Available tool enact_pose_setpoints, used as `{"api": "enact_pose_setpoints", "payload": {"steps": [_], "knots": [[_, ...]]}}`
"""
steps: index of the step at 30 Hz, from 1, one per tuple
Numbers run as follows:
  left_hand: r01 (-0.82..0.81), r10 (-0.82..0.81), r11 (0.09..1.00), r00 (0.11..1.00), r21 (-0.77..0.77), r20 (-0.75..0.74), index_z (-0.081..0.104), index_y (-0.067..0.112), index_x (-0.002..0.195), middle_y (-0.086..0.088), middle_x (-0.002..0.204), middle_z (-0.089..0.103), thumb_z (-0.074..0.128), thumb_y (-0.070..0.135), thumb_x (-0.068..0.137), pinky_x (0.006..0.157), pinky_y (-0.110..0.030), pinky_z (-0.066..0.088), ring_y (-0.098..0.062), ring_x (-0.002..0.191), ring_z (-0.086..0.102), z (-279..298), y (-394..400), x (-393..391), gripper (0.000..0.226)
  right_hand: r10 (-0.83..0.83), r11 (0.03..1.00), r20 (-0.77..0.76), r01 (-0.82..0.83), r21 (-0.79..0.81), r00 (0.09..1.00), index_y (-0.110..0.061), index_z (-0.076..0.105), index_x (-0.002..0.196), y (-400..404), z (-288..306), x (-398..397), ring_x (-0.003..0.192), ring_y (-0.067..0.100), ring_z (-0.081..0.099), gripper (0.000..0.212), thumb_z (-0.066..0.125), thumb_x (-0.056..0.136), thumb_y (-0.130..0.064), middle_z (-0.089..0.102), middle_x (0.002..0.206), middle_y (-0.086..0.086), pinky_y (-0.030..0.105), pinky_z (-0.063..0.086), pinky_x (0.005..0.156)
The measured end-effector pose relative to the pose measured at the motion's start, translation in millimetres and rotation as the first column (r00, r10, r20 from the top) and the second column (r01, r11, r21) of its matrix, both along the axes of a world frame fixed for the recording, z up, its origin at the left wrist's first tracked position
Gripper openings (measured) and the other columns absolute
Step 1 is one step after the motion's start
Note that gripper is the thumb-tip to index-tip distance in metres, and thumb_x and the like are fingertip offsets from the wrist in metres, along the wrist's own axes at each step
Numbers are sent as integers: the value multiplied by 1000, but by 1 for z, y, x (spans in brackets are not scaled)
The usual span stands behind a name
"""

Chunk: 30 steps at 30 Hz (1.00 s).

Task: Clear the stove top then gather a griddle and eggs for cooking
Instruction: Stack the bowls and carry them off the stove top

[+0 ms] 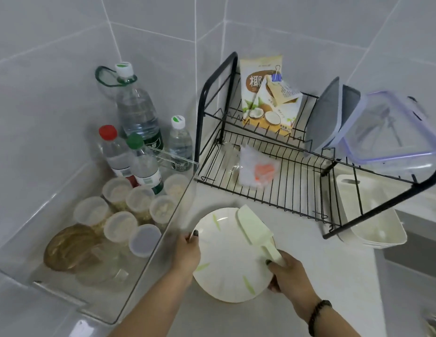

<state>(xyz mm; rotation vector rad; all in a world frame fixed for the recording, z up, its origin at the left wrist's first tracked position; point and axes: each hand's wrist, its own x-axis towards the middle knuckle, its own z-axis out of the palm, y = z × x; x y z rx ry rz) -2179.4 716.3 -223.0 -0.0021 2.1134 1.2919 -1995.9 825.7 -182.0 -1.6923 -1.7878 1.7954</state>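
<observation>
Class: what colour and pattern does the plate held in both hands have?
White plate with a few pale green leaf-like streaks, seen in the head view.

Both forearms are extended forward from the lower edge of the view. The left hand point(187, 254) is curled, thumb raised on top. The right hand point(288, 272) is closed in a grip, and a dark beaded bracelet point(318, 314) is worn on its wrist.

Open strip of pale table point(207, 195) running between clear storage bin point(163, 229) on the left and black dish rack point(273, 181) on the right. Blocked near its front by white plate point(226, 261). Bare table right of plate, under rack's front edge.
</observation>
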Motion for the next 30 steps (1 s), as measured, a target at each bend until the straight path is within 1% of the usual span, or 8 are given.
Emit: {"api": "enact_pose_setpoints", "payload": {"steps": [7, 11, 13, 16, 18, 21, 25, 30], "knots": [[-32, 31, 999, 999, 32, 25, 42, 14, 64, 2, 57, 37, 57, 27, 94, 51, -27, 28, -15, 53, 36, -5, 15, -6, 35, -31, 999, -6, 31, -34, 999, -4, 63, 92, 13, -11, -10, 59, 21, 39, 23, 41, 89, 4, 50, 64, 6, 32, 41, 57], [-56, 52, 997, 996, 62, 69, 58, 12, 83, -4, 79, 60, 64, 26, 88, 69, -33, 46, -24, 77, 58, -4, 19, -8, 17, -20, 999, -32, 19, -35, 999, -12, 65, 94, 23, -16, -15, 62, 22, 41, 27, 43, 91, 2, 52, 69, 7, 33, 46, 59], [-76, 71, 995, 995, 69, 68, 58, 15, 83, -4, 86, 63, 66, 20, 86, 66, -30, 48, -24, 84, 61, -1, 20, -9, 10, -16, 999, -50, 14, -43, 999, -13, 66, 94, 26, -18, -19, 64, 22, 40, 27, 43, 91, 2, 51, 70, 7, 34, 45, 60], [-83, 82, 995, 996, 50, 32, 55, 16, 95, -8, 102, 63, 70, 23, 73, 74, -39, 55, -28, 96, 62, 3, 20, -8, 27, -13, 999, -74, 9, -52, 997, -15, 66, 96, 28, -18, -25, 61, 22, 41, 27, 44, 92, 1, 51, 69, 6, 33, 44, 60], [-54, 54, 999, 998, 3, -36, 51, 12, 111, -11, 117, 57, 70, 21, 70, 92, -49, 50, -32, 110, 56, 6, 18, -4, 46, -10, 998, -85, 5, -56, 996, -16, 66, 96, 28, -18, -28, 60, 22, 42, 27, 45, 93, 0, 52, 68, 5, 33, 45, 59], [50, -55, 998, 987, -31, -153, 32, 5, 142, -12, 147, 32, 68, 12, 79, 114, -44, 28, -29, 139, 25, 15, 14, 13, 73, 3, 999, -99, -8, -47, 995, -16, 66, 94, 26, -18, -28, 58, 21, 41, 29, 43, 92, 1, 53, 65, 4, 33, 43, 59], [204, -221, 975, 903, -87, -369, 13, 10, 151, -6, 158, 4, 65, 18, 84, 120, -34, 10, -18, 146, -1, 15, 8, 40, 85, 21, 999, -99, -24, -35, 995, -18, 65, 102, 23, -18, -26, 57, 20, 44, 28, 44, 94, -2, 55, 67, 3, 27, 44, 52], [437, -525, 850, 665, -294, -531, 2, 21, 152, 7, 157, -10, 57, 41, 80, 118, -37, -9, -13, 145, -20, 6, -1, 62, 93, 54, 993, -167, -70, -91, 984, -21, 66, 105, 11, -12, -27, 58, 21, 59, 27, 46, 95, -7, 66, 71, 6, 29, 56, 60]]}}
